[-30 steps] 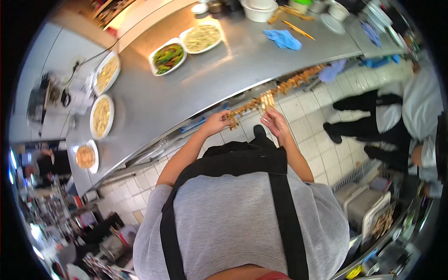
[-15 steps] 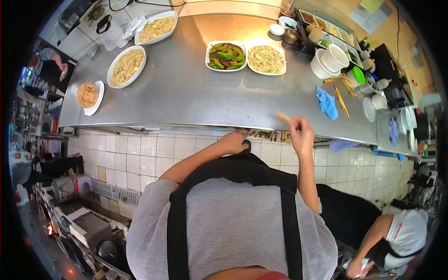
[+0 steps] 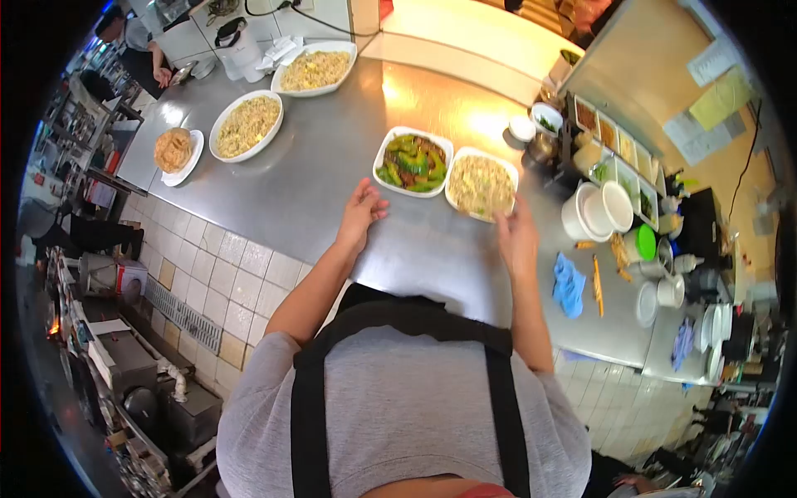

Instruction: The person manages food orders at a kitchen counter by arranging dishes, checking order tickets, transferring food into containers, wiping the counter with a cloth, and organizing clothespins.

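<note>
My left hand hovers over the steel counter with its fingers apart, holding nothing. It is nearest to a white square dish of green peppers with dark pieces. My right hand is at the near right edge of a white square dish of fried rice. Its fingertips are smeared by motion, so whether they grip the rim or a small item does not show. The two dishes stand side by side, almost touching.
On the left are two oval dishes of fried rice and a plate with a round brown food. At right lie a blue cloth, an orange stick and white tubs. A person stands far left.
My left hand has left the counter's front edge and come above the counter. My right hand, which held a small tan stick, has moved up to the rice dish. My view has turned and shifted.
</note>
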The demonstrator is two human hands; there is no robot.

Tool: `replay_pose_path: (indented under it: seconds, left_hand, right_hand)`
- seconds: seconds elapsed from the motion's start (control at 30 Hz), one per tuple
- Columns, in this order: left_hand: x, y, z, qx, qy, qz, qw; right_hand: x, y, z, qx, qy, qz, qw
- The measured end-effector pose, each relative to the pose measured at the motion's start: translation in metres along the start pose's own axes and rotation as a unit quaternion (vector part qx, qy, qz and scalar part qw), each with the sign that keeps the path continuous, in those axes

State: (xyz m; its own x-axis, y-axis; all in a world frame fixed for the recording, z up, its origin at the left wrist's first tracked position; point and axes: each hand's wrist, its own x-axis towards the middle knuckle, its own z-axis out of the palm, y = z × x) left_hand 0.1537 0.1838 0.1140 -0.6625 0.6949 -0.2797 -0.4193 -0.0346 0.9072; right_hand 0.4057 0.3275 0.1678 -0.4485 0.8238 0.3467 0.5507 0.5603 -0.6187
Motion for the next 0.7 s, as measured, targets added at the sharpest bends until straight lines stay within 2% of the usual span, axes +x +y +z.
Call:
replay_pose_path:
  seconds: [0.07, 0.1, 0.13, 0.17, 0.2, 0.27, 0.37, 0.57, 0.7]
  left_hand:
    - [0.018, -0.004, 0.007, -0.026, -0.018, -0.001, 0.999]
    - [0.024, -0.005, 0.010, -0.033, -0.044, 0.005, 0.999]
    - [0.030, -0.008, 0.014, -0.038, -0.071, 0.012, 0.997]
    - [0.038, -0.017, 0.012, -0.039, -0.065, 0.020, 0.997]
    - [0.045, -0.022, 0.012, -0.040, -0.061, 0.033, 0.997]
    - [0.052, -0.011, 0.019, -0.047, -0.028, 0.036, 0.998]
    - [0.106, 0.008, 0.022, -0.041, -0.042, 0.014, 0.998]
    - [0.236, 0.037, 0.049, 0.018, -0.052, 0.054, 0.997]
    - [0.302, 0.052, 0.073, 0.078, -0.052, 0.043, 0.995]
  right_hand:
    - [-0.005, 0.038, 0.009, 0.141, -0.065, 0.251, 0.955]
    - [-0.009, 0.052, 0.022, 0.300, -0.096, 0.284, 0.906]
    - [-0.011, 0.057, 0.032, 0.449, -0.127, 0.306, 0.830]
    - [-0.010, 0.045, 0.038, 0.505, -0.111, 0.316, 0.796]
    - [-0.007, 0.054, 0.054, 0.532, -0.079, 0.301, 0.788]
    - [0.017, 0.048, 0.054, 0.540, -0.076, 0.319, 0.775]
    - [0.065, 0.047, 0.069, 0.513, -0.098, 0.347, 0.779]
    - [0.193, 0.064, 0.110, 0.532, -0.101, 0.318, 0.778]
    - [0.269, 0.090, 0.134, 0.547, -0.107, 0.312, 0.769]
